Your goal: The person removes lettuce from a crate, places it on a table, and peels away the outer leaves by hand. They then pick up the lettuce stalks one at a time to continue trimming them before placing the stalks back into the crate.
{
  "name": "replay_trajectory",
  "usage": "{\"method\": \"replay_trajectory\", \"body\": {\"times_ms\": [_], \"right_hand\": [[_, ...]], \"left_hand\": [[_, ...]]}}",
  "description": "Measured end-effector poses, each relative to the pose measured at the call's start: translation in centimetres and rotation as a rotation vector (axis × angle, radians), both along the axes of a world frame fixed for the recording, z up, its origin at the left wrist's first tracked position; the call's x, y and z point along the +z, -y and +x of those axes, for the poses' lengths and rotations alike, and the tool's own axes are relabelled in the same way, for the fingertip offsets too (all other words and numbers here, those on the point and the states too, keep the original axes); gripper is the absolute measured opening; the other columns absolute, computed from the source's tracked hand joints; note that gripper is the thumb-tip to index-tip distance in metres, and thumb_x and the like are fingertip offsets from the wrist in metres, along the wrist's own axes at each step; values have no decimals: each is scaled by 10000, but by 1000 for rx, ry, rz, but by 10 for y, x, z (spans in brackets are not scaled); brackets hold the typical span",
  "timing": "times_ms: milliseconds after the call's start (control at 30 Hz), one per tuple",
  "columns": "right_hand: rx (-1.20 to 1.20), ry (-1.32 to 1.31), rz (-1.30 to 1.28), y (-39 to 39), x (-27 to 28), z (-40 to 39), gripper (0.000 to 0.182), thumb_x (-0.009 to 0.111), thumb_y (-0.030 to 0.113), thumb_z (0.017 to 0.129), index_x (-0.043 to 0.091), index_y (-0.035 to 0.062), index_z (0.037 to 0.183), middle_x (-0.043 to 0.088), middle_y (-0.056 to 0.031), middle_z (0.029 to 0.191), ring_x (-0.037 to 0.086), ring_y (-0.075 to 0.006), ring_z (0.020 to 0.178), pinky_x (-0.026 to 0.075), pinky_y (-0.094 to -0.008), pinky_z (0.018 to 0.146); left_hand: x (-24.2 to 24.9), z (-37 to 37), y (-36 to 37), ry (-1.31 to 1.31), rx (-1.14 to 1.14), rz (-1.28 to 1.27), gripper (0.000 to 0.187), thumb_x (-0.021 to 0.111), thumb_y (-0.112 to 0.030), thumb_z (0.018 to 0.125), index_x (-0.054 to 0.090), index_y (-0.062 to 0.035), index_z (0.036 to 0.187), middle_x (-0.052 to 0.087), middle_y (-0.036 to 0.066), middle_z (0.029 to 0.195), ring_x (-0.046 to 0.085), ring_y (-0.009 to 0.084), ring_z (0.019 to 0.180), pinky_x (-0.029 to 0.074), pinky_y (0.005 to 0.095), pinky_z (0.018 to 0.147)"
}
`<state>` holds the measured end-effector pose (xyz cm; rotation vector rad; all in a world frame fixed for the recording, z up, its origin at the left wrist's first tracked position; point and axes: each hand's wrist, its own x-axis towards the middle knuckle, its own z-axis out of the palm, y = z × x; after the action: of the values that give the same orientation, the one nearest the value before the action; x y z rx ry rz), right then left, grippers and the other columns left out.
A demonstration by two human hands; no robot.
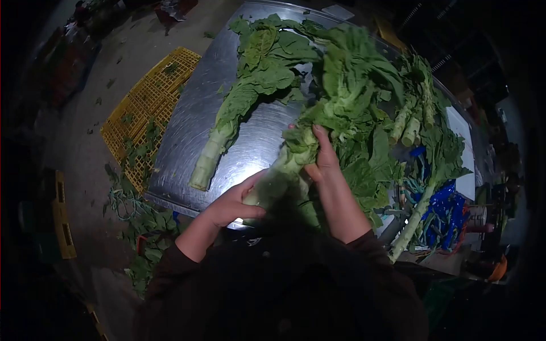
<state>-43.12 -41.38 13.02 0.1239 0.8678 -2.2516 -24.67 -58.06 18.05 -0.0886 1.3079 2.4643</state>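
Both hands are on one leafy green stalk point(296, 153) above the metal table point(179, 145). My left hand point(230, 207) is closed round its thick lower end, which lies partly in shadow. Higher up, just below the leaves, my right hand point(326, 156) grips the same stalk, its thumb on the near side. The leafy top points away from me. To the left another stalk point(209, 159) lies on the metal with its cut end towards me and its leaves at the far side. Loose leaves point(364, 170) lie to the right of my right hand.
More cut stalks point(410, 131) lie at the table's right, and a long thin stalk point(418, 219) slopes over its near right edge. Beyond are blue material point(449, 207) and green ties. Yellow grid panels point(151, 108) and fallen leaves point(151, 250) are on the floor at left.
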Motion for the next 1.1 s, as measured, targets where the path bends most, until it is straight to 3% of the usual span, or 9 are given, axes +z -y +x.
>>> {"method": "replay_trajectory", "body": {"times_ms": [67, 233, 333, 467, 567, 633, 833, 1033, 1100], "right_hand": [[-16, 40, -59, -5, 16, 8, 513, 560, 376, 868, 496, -13, 1198, 612, -138, 1076, 595, -302, 971, 485, -429, 857], [-24, -3, -25, -21, 2, 4, 461, 603, 279, 839, 500, 1, 1192, 605, -129, 1071, 596, -268, 939, 493, -385, 843], [-92, 9, 155, -21, -2, 8, 450, 633, 197, 825, 490, -2, 1202, 592, -119, 1090, 587, -258, 959, 481, -383, 858], [-122, -22, 292, -15, -9, 15, 375, 650, 123, 815, 539, -7, 1149, 589, -95, 1081, 574, -226, 967, 460, -354, 852], [-127, -82, 342, -13, -25, 19, 353, 662, 128, 809, 561, 0, 1123, 594, -84, 1066, 569, -208, 947, 451, -334, 833], [-149, -120, 358, -6, -22, 19, 350, 669, 130, 804, 566, 3, 1114, 596, -79, 1058, 567, -199, 933, 446, -323, 824], [-92, -263, 492, 14, -10, 16, 359, 669, 110, 788, 560, -8, 1109, 598, -74, 1043, 566, -185, 906, 438, -299, 826], [-26, -541, 635, 46, -41, -7, 489, 655, 224, 817, 490, -71, 1171, 576, -169, 1115, 578, -237, 967, 472, -353, 816], [133, -1065, 1349, 47, -43, -26, 579, 672, 291, 806, 458, -82, 1194, 529, -226, 1204, 536, -280, 1078, 449, -377, 875]], "left_hand": [[1, -3, -7, -152, -14, -504, 873, 728, -142, 717, 246, -52, 1439, 486, 127, 1291, 509, 215, 1135, 396, 335, 983], [-26, -12, 10, -327, 43, -957, 838, 753, -276, 721, 316, -87, 1411, 474, 214, 1296, 443, 300, 1217, 339, 376, 1030], [-19, -16, 36, -161, 388, -2038, 914, 791, -365, 650, 330, -126, 1402, 411, 194, 1343, 423, 382, 1199, 358, 417, 1007], [-58, -10, 77, 135, 396, -2082, 946, 804, -326, 624, 303, -185, 1414, 452, 209, 1289, 508, 366, 1086, 425, 434, 923], [-57, -8, 93, 249, 280, -1761, 890, 776, -209, 662, 303, -131, 1412, 568, 167, 1141, 591, 306, 955, 477, 402, 840], [-55, -2, 110, 99, 353, -714, 775, 726, -157, 702, 345, -68, 1371, 621, 115, 1001, 632, 236, 828, 511, 357, 736], [-87, 52, 86, 158, 297, 503, 705, 682, -255, 749, 341, 10, 1306, 576, 203, 1028, 633, 271, 760, 557, 367, 655], [-75, 78, 89, 135, 228, 423, 706, 691, -248, 745, 340, 6, 1303, 567, 198, 1039, 636, 278, 810, 555, 382, 686], [-57, 82, 83, 182, 228, 280, 707, 714, -249, 732, 359, 4, 1289, 571, 182, 1029, 636, 262, 808, 551, 366, 691]]}}
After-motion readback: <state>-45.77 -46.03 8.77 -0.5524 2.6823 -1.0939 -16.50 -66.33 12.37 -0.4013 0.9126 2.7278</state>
